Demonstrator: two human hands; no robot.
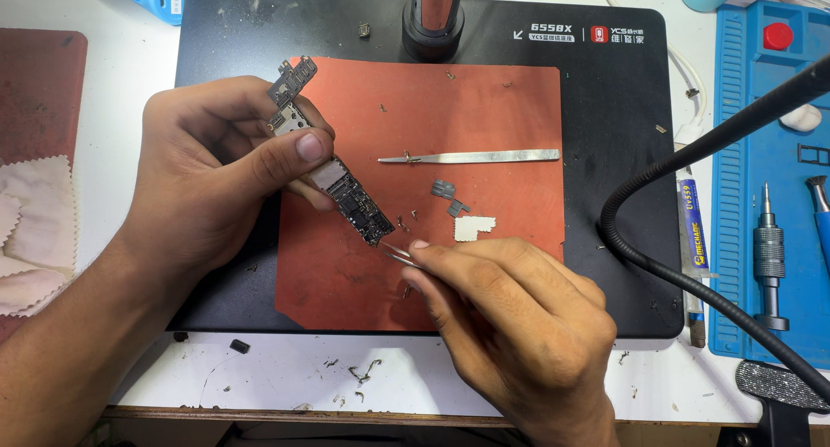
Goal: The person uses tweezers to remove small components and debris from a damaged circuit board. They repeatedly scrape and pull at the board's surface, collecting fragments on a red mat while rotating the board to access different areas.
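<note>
My left hand (212, 170) pinches a long narrow phone circuit board (341, 188) between thumb and fingers, holding it slanted above a red-brown work mat (510, 110). My right hand (510, 317) grips fine metal tweezers (398, 253), whose tips touch the board's lower end. Small metal shield pieces (450, 198) and a pale toothed scrap (474, 227) lie on the mat just right of the board. Flat metal tweezers (471, 156) rest across the mat further back.
A black base pad (605, 92) lies under the mat, with a dark post (432, 15) at its back. A black flexible hose (692, 196) arcs across the right. A blue tool tray (769, 196) holds screwdrivers. Cloth pieces (30, 231) lie left. Tiny screws and debris litter the white tabletop (285, 373).
</note>
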